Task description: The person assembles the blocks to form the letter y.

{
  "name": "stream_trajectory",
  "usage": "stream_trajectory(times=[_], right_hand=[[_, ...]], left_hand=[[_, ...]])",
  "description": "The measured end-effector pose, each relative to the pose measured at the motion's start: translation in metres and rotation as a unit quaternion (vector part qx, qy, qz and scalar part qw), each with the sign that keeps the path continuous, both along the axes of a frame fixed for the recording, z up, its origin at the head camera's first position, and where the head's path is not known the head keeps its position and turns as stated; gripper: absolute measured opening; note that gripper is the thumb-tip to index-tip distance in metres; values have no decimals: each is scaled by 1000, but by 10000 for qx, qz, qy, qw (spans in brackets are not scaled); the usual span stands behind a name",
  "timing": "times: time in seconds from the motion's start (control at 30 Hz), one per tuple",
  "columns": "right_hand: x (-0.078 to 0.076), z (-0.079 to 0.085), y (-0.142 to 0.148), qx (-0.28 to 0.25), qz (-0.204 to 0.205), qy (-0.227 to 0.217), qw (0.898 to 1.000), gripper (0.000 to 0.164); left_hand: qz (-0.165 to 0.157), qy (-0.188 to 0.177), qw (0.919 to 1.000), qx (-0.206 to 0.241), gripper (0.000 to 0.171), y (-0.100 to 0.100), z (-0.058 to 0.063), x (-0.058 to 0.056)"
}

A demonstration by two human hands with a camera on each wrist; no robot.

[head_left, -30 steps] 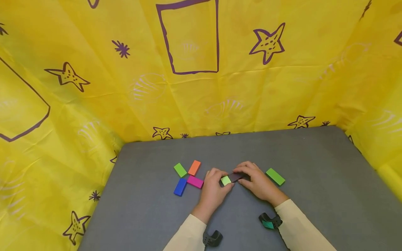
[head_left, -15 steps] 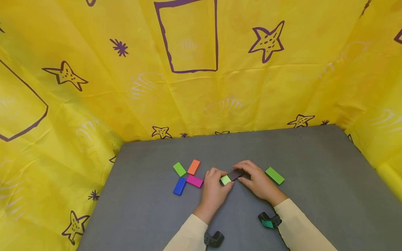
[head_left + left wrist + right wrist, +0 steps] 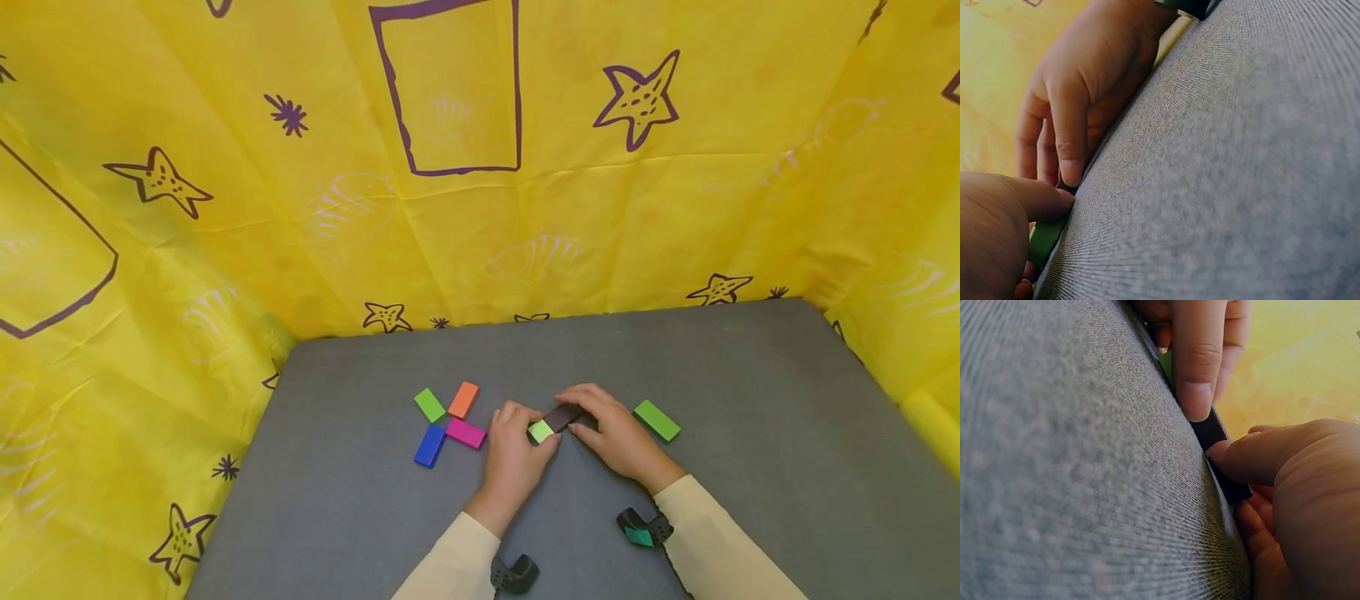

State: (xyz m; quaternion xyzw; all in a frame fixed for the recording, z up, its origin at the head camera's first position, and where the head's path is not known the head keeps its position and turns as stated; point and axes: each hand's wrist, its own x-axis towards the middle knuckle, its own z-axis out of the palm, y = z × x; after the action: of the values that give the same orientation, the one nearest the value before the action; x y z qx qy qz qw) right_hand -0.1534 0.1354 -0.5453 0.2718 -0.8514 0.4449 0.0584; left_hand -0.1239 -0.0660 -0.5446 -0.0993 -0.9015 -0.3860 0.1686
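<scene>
Near the middle of the grey table, my left hand (image 3: 512, 458) pinches a light green block (image 3: 541, 431) between thumb and fingers. A dark, almost black block (image 3: 562, 417) lies end to end with it, slanting up to the right, and my right hand (image 3: 622, 437) pinches that one. In the left wrist view the green block (image 3: 1045, 240) is partly covered by my left thumb. From the right wrist, the dark block (image 3: 1235, 489) appears low against the cloth under my right thumb. Fingers hide part of both blocks.
Left of my hands, green (image 3: 431, 406), orange (image 3: 464, 401), magenta (image 3: 467, 434) and blue (image 3: 431, 446) blocks form a pinwheel; the magenta one is close to my left hand. Another green block (image 3: 657, 421) lies right of my right hand. A yellow patterned cloth (image 3: 465, 250) surrounds the table (image 3: 337, 517).
Both hands keep their grip on the two blocks with barely any movement. My left forearm has shifted slightly to the right.
</scene>
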Motion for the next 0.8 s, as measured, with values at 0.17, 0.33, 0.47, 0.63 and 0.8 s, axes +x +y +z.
stream_trajectory(times=[0.17,0.33,0.47,0.63,0.8], right_hand=[[0,0,2,44,-40,-47,10000,49],[1,0,4,-25,-67,-71,9999,51],[1,0,6,-178,-83,-136,9997,52],[1,-1,5,-287,-62,-226,9993,52],[0,-2,4,-372,-46,-238,9990,51]], left_hand=[[8,-19,10000,16,31,3,-1,0],[-42,-87,10000,-4,36,4,-1,0],[-202,-378,9990,131,49,0,2,1],[-681,-960,9929,186,63,-14,7,2],[-1332,-1301,9822,-262,78,-30,13,2]])
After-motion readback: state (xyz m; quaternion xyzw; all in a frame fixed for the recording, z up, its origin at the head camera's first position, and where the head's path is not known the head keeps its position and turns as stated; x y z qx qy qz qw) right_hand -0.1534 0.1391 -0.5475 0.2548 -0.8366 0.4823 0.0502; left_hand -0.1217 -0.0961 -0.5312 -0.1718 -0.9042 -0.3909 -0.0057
